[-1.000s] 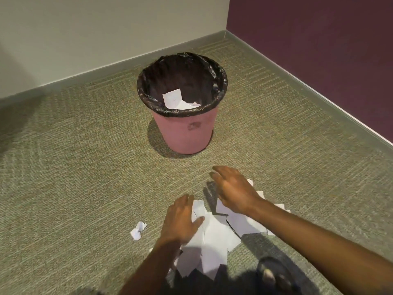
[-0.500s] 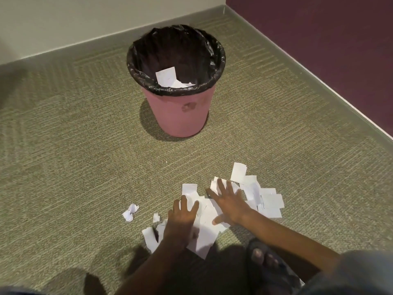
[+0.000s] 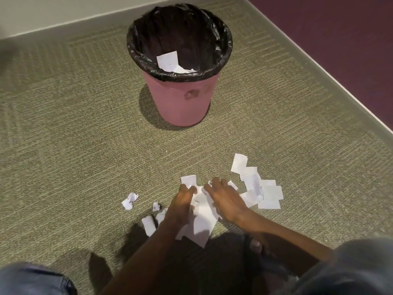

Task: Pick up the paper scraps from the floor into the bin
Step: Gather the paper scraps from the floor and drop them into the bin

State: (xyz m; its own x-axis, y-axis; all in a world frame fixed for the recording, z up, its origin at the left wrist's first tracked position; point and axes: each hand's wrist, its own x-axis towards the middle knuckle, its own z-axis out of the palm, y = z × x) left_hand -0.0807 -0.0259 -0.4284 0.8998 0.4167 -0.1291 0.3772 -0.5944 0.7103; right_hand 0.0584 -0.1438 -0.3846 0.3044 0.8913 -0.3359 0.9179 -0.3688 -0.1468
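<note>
White paper scraps (image 3: 202,222) lie in a loose pile on the green carpet in front of me. More scraps (image 3: 268,192) spread to the right, and a few small crumpled pieces (image 3: 129,200) sit to the left. My left hand (image 3: 180,206) rests palm down on the pile with its fingers bent. My right hand (image 3: 225,199) lies flat on the scraps beside it, fingertips nearly touching the left hand. Neither hand has lifted anything. The pink bin (image 3: 180,103) with a black liner stands upright beyond the pile, with white paper (image 3: 168,60) inside.
The bin stands near a room corner, with a pale wall (image 3: 53,11) behind and a dark purple wall (image 3: 340,39) to the right. My knees in blue jeans (image 3: 32,279) and a foot in a sandal (image 3: 257,245) are at the bottom edge.
The view has dropped lower and closer to the floor. Both hands have come down onto the pile and drawn toward each other, and the left hand's fingers have curled.
</note>
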